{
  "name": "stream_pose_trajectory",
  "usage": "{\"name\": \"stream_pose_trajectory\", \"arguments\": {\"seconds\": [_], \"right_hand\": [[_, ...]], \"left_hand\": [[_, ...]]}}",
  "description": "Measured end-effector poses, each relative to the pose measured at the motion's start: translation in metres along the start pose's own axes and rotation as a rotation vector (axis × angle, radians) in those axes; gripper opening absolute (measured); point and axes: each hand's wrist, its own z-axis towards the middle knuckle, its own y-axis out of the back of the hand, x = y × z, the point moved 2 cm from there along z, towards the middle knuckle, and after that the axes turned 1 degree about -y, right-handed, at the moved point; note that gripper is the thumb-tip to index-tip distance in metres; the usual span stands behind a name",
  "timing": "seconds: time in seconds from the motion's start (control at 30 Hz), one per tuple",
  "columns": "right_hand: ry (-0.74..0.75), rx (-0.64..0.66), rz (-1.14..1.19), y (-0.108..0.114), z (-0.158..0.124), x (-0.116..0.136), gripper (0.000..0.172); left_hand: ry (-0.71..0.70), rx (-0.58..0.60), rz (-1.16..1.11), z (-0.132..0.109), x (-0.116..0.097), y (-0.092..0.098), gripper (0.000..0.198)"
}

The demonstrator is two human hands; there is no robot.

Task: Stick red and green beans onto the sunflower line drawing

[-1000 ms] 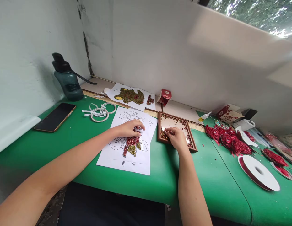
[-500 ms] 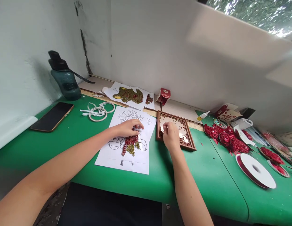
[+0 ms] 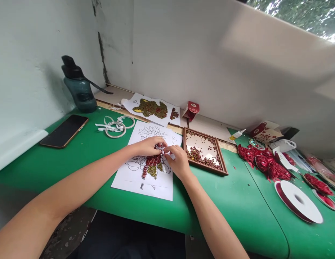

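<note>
Head view: we're likely placing beans, left hand and right hand near their one o'clock, each grip unclear; next calls for precise setting.

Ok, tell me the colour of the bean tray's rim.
Brown; the tray's rim shows best in the head view.

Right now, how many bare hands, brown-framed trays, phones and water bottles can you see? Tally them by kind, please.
Hands: 2, the left hand and the right hand
Brown-framed tray: 1
Phone: 1
Water bottle: 1
Total: 5
</note>
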Motion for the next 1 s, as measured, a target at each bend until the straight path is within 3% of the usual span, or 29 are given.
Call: {"name": "stream_pose_trajectory", "arguments": {"seconds": [0.4,0.6,1.0], "right_hand": [[-0.028,0.046,0.021,-0.002,-0.001,0.003,0.025],[-0.056,-0.011,0.077,0.006,-0.003,0.003,0.022],[-0.063,0.055,0.082,0.007,-0.004,0.007,0.020]], "left_hand": [[-0.006,0.003,-0.005,-0.001,-0.002,0.001,0.030],[-0.003,0.007,0.013,-0.002,-0.003,0.001,0.030],[0.003,0.011,0.022,-0.002,-0.005,0.002,0.032]]}}
